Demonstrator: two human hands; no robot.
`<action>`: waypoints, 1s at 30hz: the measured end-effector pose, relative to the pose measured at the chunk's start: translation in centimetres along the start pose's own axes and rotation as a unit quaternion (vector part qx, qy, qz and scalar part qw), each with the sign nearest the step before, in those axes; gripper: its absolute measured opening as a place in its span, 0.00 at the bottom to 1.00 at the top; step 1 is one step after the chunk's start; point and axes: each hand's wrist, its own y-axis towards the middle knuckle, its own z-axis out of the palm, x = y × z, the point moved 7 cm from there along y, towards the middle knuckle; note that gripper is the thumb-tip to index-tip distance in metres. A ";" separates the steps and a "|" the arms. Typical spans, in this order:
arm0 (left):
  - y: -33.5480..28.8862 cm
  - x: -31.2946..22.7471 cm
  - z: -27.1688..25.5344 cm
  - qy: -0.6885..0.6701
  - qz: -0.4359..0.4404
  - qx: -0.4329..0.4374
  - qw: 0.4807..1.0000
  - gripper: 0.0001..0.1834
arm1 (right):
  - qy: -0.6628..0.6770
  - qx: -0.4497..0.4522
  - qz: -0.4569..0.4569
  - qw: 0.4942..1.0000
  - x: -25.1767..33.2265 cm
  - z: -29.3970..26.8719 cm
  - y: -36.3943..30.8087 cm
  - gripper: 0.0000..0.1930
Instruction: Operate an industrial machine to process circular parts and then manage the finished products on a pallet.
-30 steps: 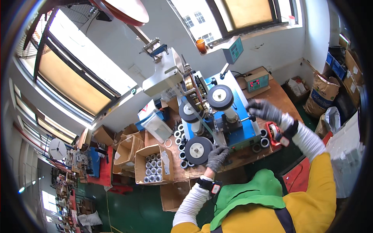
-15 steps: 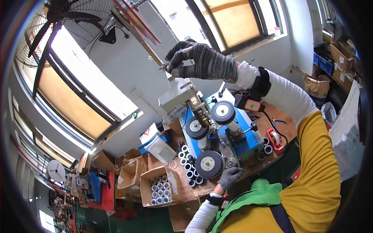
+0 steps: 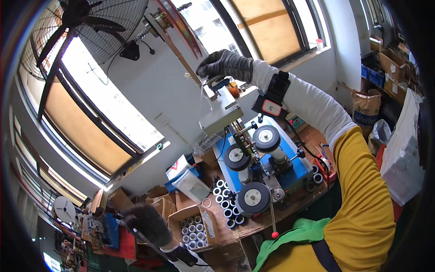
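My right hand (image 3: 226, 64), in a grey knit glove, is closed with fingertips pinched at the upper end of a benchtop machine's pale head (image 3: 222, 111). What it grips is too small to make out; a whitish strip (image 3: 202, 95) hangs beside the fingers. Below sit several black rollers (image 3: 254, 197) over a blue base plate (image 3: 224, 145). A lever with a red knob (image 3: 275, 235) points toward me, untouched. My left hand (image 3: 147, 224), in a dark glove, is off to the left before the cardboard boxes, smeared by motion. A thin greyish edge shows beside it, unclear whether held.
An open carton (image 3: 213, 222) holds several white-rimmed rolls; more rolls (image 3: 225, 204) stand on the bench beside the machine. A red tape dispenser (image 3: 333, 174) is at its right. A large fan (image 3: 74, 20) and a red-rimmed reel on an arm (image 3: 186, 31) stand beyond.
My left hand has left the lever by the front roller and swung left toward the cartons. My right hand stays up at the machine's head, its fingers now lower against it. The view has shifted slightly.
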 end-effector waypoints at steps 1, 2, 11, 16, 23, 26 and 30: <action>1.1 -0.5 -0.4 0.010 0.005 -0.003 1.000 0.17 | 0.006 0.010 -0.002 1.000 -0.1 0.8 0.4 0.14; 2.1 1.3 -2.6 -0.029 -0.019 -0.059 0.998 0.16 | 0.009 0.005 0.048 0.999 -1.1 -0.3 -0.2 0.12; 8.5 15.0 -1.0 -0.038 -0.228 -0.084 0.969 0.15 | -0.110 -0.087 0.076 0.987 -2.8 -6.6 -6.8 0.13; 12.4 20.1 2.7 0.048 -0.250 -0.038 0.966 0.16 | -0.150 -0.027 0.015 0.988 0.6 -1.0 -10.8 0.18; 13.4 23.2 3.7 0.085 -0.309 -0.021 0.947 0.14 | -0.093 -0.022 -0.037 0.995 1.7 2.2 -13.3 0.23; 13.7 22.7 4.3 0.094 -0.302 -0.003 0.949 0.14 | -0.303 -0.158 -0.112 0.933 3.7 1.2 -13.8 0.23; 13.6 22.3 4.2 0.084 -0.299 -0.033 0.950 0.15 | -0.250 -0.161 -0.110 0.948 2.8 0.9 -13.5 0.28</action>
